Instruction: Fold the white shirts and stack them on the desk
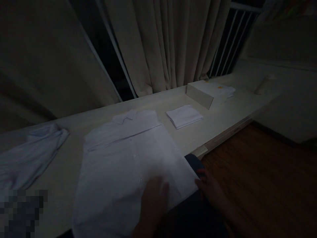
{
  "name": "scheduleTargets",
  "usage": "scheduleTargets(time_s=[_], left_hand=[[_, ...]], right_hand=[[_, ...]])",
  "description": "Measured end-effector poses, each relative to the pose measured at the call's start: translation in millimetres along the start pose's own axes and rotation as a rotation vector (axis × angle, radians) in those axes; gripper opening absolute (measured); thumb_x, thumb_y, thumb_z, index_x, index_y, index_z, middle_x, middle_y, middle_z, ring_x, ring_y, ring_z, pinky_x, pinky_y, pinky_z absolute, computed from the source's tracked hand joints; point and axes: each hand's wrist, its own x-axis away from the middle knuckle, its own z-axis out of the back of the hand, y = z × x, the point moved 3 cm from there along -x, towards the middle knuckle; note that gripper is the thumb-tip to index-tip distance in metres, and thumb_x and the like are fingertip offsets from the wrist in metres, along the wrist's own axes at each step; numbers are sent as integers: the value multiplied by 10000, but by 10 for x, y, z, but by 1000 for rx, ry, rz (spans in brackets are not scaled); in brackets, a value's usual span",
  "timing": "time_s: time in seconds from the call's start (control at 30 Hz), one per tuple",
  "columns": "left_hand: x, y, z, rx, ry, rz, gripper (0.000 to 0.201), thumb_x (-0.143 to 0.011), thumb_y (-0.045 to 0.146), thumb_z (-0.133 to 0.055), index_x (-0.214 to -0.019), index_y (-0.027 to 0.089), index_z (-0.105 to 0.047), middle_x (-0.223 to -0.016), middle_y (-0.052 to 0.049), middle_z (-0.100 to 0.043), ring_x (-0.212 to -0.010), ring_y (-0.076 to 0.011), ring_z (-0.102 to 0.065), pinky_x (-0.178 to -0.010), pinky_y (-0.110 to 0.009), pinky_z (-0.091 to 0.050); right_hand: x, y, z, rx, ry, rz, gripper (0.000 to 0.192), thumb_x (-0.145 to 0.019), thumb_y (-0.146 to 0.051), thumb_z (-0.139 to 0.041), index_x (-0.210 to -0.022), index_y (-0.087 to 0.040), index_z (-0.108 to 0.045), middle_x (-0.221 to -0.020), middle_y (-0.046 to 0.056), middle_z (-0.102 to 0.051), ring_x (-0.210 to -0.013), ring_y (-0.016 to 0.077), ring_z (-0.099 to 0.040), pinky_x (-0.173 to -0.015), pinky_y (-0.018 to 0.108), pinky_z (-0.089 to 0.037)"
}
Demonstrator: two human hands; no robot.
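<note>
A white button-up shirt [116, 158] lies spread on the pale counter, its collar end toward the curtains and its lower part reaching over the front edge near my lap. My left hand [155, 191] rests on the front of the shirt, near the buttons, with the thumb apart from the somewhat blurred fingers. At the shirt's lower right corner, my right hand [208, 183] pinches the edge of the cloth between thumb and fingers. A folded white cloth [184, 116] lies flat to the right of the shirt.
A crumpled light garment [37, 152] lies at the left. Farther right on the counter [193, 137] stands a white box [200, 96], with white items beside it. Beige curtains [168, 43] hang along the back. Wooden floor [260, 178] shows at the right. The room is dim.
</note>
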Motion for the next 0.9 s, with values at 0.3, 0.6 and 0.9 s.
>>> scheduleTargets(time_s=[0.3,0.6,0.9], left_hand=[[729,-865,7,348,-28,621,650,-734,547,-518,-1159,58,-563,-1034,-173,-676,-975,-275,-648,-873,-382,-483],[752,-797,132,441,-128,585,469,-665,634,-552,-572,180,-624,-578,-67,-622,-664,-245,-609,-596,-322,-453],[894,-772,77,630,-179,700,387,-620,569,-642,-559,192,-583,-591,-69,-610,-717,-264,-618,-636,-336,-464]], right_hand=[[19,30,18,65,-26,41,476,-803,-474,-538,-1173,-193,-427,-541,-90,-520,-398,145,-526,-413,246,-416],[-3,99,7,132,18,98,464,-826,-441,-507,-1202,-180,-430,-567,-80,-540,-388,142,-524,-405,244,-398],[45,-19,31,774,125,258,359,-877,-297,-459,-1206,-167,-521,-854,68,-679,-773,217,-660,-671,304,-449]])
